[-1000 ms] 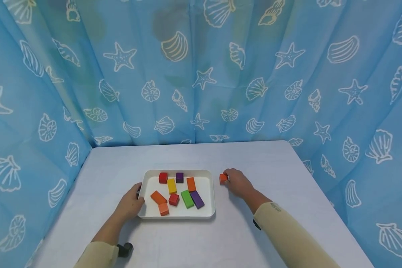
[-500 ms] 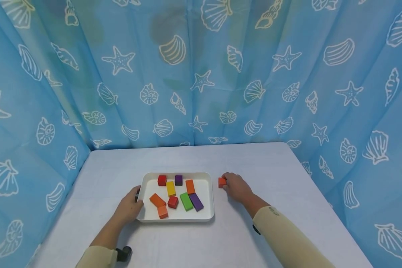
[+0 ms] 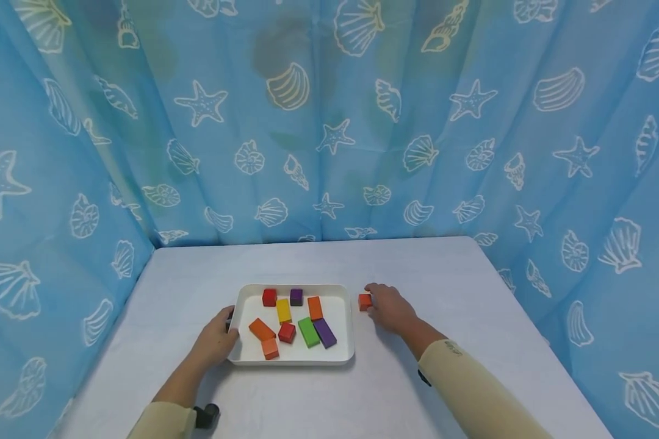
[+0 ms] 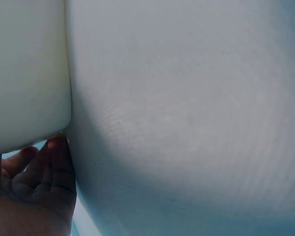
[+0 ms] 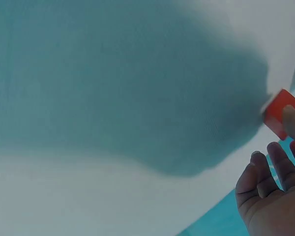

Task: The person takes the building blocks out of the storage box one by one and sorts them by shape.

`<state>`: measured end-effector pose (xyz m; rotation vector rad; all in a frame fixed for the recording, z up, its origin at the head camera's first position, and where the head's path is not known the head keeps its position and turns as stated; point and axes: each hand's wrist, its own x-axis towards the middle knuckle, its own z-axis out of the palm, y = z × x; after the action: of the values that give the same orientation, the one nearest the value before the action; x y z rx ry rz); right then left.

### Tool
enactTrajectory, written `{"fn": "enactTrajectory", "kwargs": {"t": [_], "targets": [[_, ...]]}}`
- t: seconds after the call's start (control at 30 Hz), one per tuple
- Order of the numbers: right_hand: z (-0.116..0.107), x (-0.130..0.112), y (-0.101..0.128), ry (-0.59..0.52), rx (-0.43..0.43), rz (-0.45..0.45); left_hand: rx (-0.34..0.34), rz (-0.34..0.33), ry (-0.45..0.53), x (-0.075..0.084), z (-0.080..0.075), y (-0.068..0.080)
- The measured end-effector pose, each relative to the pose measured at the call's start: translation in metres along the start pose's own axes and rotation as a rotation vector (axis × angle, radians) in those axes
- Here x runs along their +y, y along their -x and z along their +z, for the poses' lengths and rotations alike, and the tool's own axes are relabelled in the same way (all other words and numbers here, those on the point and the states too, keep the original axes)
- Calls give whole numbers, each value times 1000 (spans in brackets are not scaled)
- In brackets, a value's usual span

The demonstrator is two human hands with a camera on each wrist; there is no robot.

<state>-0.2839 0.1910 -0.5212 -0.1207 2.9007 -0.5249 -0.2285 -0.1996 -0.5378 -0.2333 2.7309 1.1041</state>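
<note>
Roughly cubic orange block (image 3: 365,301); right hand (image 3: 391,309) pinching.

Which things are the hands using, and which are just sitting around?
In use: small orange block held by right hand; white rectangular tray gripped by left hand.
Lying about: coloured blocks in tray; blue seashell-print curtain; pale table.

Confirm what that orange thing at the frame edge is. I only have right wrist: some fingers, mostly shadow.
Observer: An orange block on the table, just right of a white tray. The right hand holds it.
Operator: Anything in the tray?
Observer: Nine blocks, among them a green block and a yellow block.
Operator: Left hand?
Observer: The left hand grips the tray's left rim.
</note>
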Motion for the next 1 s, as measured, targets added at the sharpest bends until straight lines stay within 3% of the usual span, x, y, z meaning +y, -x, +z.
{"fn": "enactTrajectory", "kwargs": {"t": [0.2,0.4,0.73,1.0], "targets": [[-20,-13,-5,2,18,-35,10,4,1,-2,-4,-5],[-26,-54,-24,23,8,-81,19,20,4,-4,-10,-6],[-12,-151,-45,51,-61,-214,27,29,17,-9,-11,-5],[13,-188,-51,27,-180,-300,39,62,31,-9,-3,0]]}}
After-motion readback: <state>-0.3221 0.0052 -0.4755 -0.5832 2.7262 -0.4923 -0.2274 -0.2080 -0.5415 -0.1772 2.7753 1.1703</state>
